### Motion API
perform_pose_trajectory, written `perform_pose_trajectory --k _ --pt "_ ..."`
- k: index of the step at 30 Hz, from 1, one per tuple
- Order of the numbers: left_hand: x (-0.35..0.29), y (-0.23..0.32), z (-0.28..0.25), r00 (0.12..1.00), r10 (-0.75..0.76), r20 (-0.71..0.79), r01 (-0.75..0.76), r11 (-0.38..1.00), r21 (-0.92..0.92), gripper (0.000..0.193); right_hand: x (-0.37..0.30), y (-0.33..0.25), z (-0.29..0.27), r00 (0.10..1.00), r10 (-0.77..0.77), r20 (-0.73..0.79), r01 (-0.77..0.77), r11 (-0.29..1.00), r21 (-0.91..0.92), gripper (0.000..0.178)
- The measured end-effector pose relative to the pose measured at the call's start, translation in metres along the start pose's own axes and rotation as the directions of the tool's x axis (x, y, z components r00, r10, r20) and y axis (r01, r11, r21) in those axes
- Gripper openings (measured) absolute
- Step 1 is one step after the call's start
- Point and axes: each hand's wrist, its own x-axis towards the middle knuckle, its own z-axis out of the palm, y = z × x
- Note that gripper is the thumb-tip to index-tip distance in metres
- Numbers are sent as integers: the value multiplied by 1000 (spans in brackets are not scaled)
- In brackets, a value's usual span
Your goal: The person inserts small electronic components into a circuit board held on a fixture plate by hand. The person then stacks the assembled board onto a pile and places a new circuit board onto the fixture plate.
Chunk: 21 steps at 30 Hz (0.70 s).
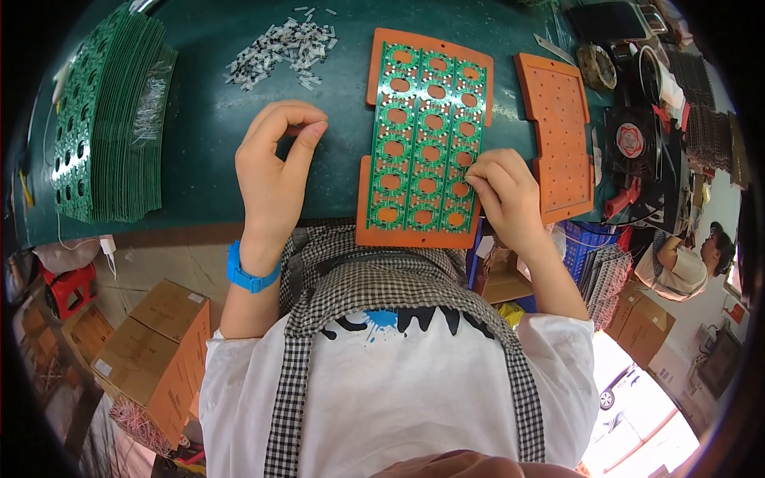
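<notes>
A green circuit board panel (411, 119) with rows of round cutouts lies on an orange fixture plate (378, 237) at the table's near edge. My right hand (508, 195) is at the panel's right edge, thumb and fingertips pinched over it; whatever they grip is too small to make out. To the left of the panel, my left hand (275, 155) is raised above the table with thumb and forefinger brought together. Anything between those fingertips cannot be made out. Beyond this hand lies a loose pile of small clear, white and black parts (283, 49).
Tall stacks of green circuit boards (127, 119) stand at the left. A second orange plate (562, 131) lies right of the panel. Farther right are a tape roll (596, 67), a red-handled tool (623, 197) and a metal ruler (554, 48). Cardboard boxes (147, 350) sit below left.
</notes>
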Motion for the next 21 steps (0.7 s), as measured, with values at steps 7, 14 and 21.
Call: perform_pose_trajectory --k 7,14,21 --pt "-8 32 7 878 -274 393 475 611 -634 32 -10 -3 0 980 -196 -33 185 960 -212 24" --pt "-21 55 31 669 -279 689 707 523 -475 37 -6 -29 2 919 -359 -165 339 930 -142 33" --pt "-26 54 35 658 -232 716 701 536 -471 34 -9 -29 -3 955 -264 -132 275 959 67 17"
